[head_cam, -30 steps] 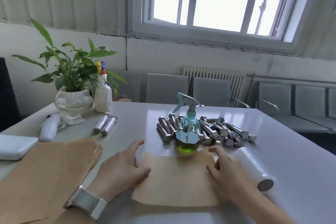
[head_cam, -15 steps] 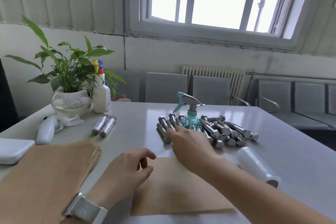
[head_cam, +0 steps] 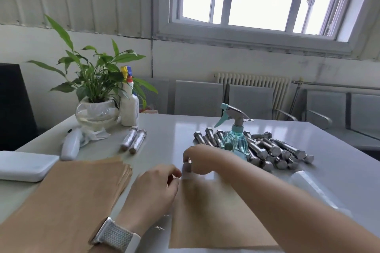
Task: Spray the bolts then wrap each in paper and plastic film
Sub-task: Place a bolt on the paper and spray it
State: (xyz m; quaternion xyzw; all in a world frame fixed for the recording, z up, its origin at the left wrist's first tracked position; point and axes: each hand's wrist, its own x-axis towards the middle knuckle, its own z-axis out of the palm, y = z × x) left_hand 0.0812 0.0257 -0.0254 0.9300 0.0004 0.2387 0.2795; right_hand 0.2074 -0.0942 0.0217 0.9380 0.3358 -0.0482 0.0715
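Right hand point(head_cam: 202, 160) grip pinches a heavy, rigid, slippery-looking grey steel bolt point(head_cam: 186, 168); just below, thin brown paper sheet point(head_cam: 216, 211). Left hand point(head_cam: 153, 189) loosely curled, empty.

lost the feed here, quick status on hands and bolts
Right hand pinching a bolt over the paper sheet. Left hand at the sheet's edge, fingers curled. Bolt pile unwrapped; spray bottle stands in front of it.
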